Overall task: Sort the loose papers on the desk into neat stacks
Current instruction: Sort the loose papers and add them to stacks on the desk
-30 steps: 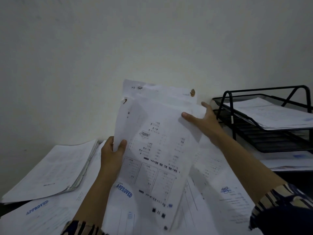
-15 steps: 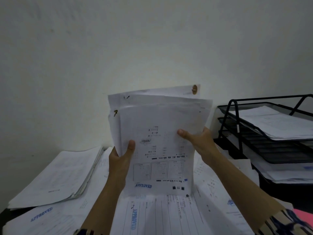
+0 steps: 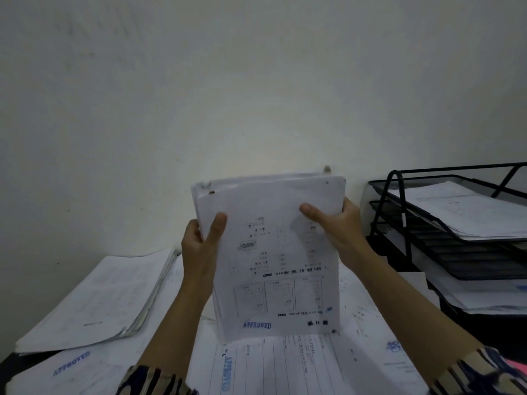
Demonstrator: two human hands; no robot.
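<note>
So we've got a bundle of papers (image 3: 273, 252) held upright over the worktop (image 3: 17, 363), bottom edge down near the loose sheets (image 3: 285, 363) spread below it, which looks to us like the classic squaring-up hold: stand the pile on end so the edges can line up. Our left hand (image 3: 199, 252) has its grip on the bundle's left edge, thumb across the front and fingers tucked behind, and our right hand (image 3: 339, 232) pinches the bundle's right edge the same way, so the bundle sits snug between both grips. Left of the bundle a finished-looking stack (image 3: 99, 297) lies flat, and right of it a black wire tray rack (image 3: 445, 238) already holds sheets (top tier for sure). Lots of sheets under the bundle remain unsorted, so we'd guess we're midway.
</note>
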